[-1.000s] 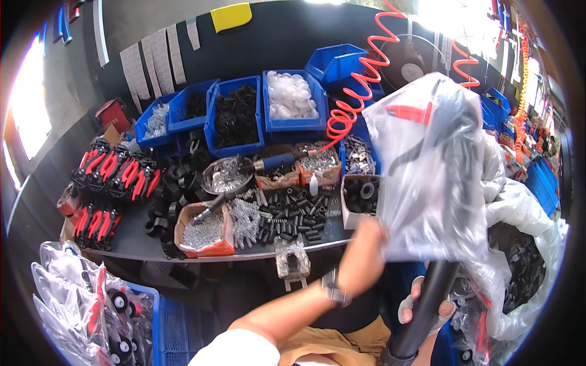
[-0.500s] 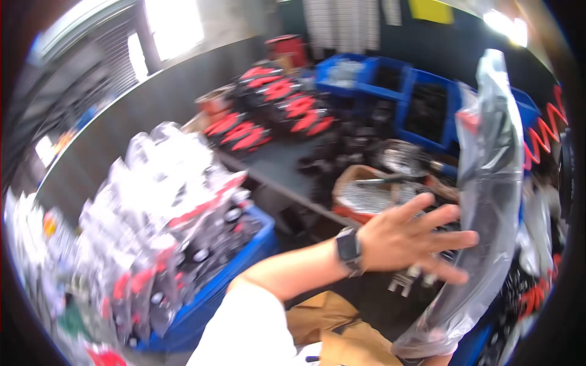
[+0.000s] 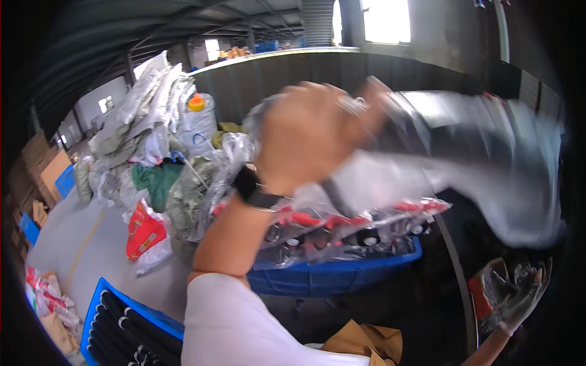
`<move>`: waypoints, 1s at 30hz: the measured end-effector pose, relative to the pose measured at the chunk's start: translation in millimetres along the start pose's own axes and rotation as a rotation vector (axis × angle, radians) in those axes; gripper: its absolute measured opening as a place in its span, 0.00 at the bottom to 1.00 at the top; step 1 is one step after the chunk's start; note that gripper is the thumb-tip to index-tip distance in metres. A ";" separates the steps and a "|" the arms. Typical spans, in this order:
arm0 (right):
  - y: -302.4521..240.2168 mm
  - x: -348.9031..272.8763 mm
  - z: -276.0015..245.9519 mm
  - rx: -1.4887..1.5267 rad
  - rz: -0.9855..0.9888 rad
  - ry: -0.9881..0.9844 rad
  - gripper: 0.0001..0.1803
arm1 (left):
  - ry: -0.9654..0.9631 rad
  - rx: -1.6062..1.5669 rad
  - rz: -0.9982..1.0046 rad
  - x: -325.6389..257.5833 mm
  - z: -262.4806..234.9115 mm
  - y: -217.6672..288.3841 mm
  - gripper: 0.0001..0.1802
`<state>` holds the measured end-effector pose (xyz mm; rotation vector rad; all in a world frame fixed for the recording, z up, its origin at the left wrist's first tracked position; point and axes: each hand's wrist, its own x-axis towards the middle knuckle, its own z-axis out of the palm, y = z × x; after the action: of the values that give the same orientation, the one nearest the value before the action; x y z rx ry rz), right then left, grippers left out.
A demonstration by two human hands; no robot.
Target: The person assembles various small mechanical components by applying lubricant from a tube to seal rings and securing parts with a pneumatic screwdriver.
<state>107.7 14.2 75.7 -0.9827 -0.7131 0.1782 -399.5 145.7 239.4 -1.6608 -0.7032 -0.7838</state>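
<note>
My left hand [image 3: 308, 137], blurred with motion, is raised in the middle of the view, its fingers closed around one end of a clear plastic bag [image 3: 519, 171] with a long black part inside. The bag stretches from my fist toward the right, its far end drooping, well above the dark floor area. A black watch [image 3: 253, 188] circles my left wrist, below a white sleeve [image 3: 235, 317]. Behind and beneath the bag, more bagged red-and-black parts [image 3: 317, 235] fill a blue crate [image 3: 329, 279]; whether the bag touches them I cannot tell. My right hand [image 3: 525, 302], in a pale glove, is far off at the lower right, fingers spread, just beside an orange-sided carton [image 3: 480, 300]; I cannot tell if they touch. Black tubes [image 3: 119, 326] lie in a blue bin [image 3: 149, 313] at the lower left.
</note>
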 end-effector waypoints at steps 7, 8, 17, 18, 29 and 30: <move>60.8 -53.0 57.1 -0.152 0.266 -0.633 0.25 | -0.429 -0.443 -1.147 -170.6 3.1 -225.6 0.48; 66.8 -56.6 52.3 -0.219 0.260 -0.697 0.25 | -0.510 -0.528 -1.334 -191.9 16.0 -227.5 0.47; 68.0 -61.9 84.9 -0.489 0.138 -0.753 0.19 | -1.146 -0.279 -1.589 -403.2 78.6 -232.5 0.58; 64.9 -62.1 91.8 -0.476 0.172 -0.815 0.16 | -1.160 -0.293 -1.582 -407.8 75.8 -232.2 0.58; 44.1 -110.4 123.8 -0.529 0.153 -1.111 0.08 | -1.117 -0.389 -1.434 -455.3 77.7 -241.3 0.48; 38.5 -117.2 120.8 -0.576 -0.005 -1.122 0.09 | -1.163 -0.357 -1.447 -415.9 104.8 -215.6 0.48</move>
<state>-50.3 68.0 31.7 -1.4120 -1.8623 0.5604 -805.4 272.0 16.4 -1.6465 -2.8845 -0.8045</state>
